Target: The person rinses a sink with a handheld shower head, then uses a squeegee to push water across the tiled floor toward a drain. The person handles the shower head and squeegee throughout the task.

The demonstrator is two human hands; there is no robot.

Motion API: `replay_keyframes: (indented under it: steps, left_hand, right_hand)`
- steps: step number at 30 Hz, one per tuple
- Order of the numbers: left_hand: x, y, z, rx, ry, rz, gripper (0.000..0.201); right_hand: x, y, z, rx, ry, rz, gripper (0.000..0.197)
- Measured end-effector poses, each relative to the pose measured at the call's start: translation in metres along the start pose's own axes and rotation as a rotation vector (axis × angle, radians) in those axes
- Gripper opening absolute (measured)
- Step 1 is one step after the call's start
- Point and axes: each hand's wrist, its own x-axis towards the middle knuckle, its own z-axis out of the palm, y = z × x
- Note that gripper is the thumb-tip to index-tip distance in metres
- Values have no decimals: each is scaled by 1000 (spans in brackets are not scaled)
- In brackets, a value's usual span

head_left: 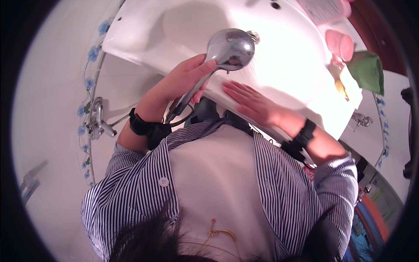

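Shower head (pixel 233 49) is clamped in the left hand (pixel 190 76) over the sink (pixel 279 61); rinsing looks underway, not finished. The right hand (pixel 257 105), flat and empty, hangs apart.

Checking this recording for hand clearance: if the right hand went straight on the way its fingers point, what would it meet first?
Probably the chrome shower head, around its neck, where the left hand grips it. Depth is unclear from this view, so the right hand might pass beneath instead.
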Motion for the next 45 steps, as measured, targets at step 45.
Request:
replay_keyframes:
  steps: [45]
  left_hand:
    - [75, 39, 138, 89, -552, -10, 31]
  right_hand:
    - [-171, 36, 10, -696, 738, 1001, 65]
